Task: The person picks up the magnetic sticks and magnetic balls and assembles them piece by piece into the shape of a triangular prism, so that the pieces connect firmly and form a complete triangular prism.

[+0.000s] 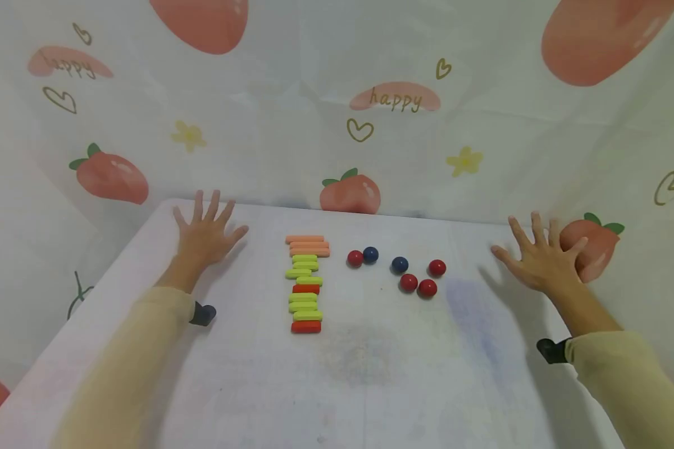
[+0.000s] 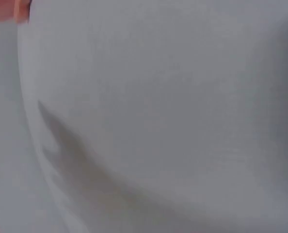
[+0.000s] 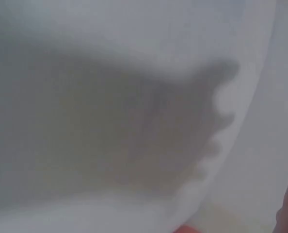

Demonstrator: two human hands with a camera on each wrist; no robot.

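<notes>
My left hand (image 1: 204,240) is spread wide with straight fingers, above the table's back left part. On the other side my right hand (image 1: 545,262) is spread too, near the back right edge, its shadow on the tabletop. Neither holds anything. Between them, closer to the left hand, runs a column of short sticks: orange sticks (image 1: 309,245) at the back, then yellow-green sticks (image 1: 303,298) with a red stick (image 1: 306,289) among them and a red stick (image 1: 306,327) at the front. Right of it lie several glossy red balls (image 1: 408,282) and two dark blue balls (image 1: 400,265).
The white table (image 1: 247,386) bears a greyish smudge and a bluish stain. Behind it hangs a pale curtain (image 1: 281,143) printed with peaches, hearts and flowers. Both wrists carry a dark strapped device (image 1: 203,314). The wrist views show mostly tabletop and hand shadows.
</notes>
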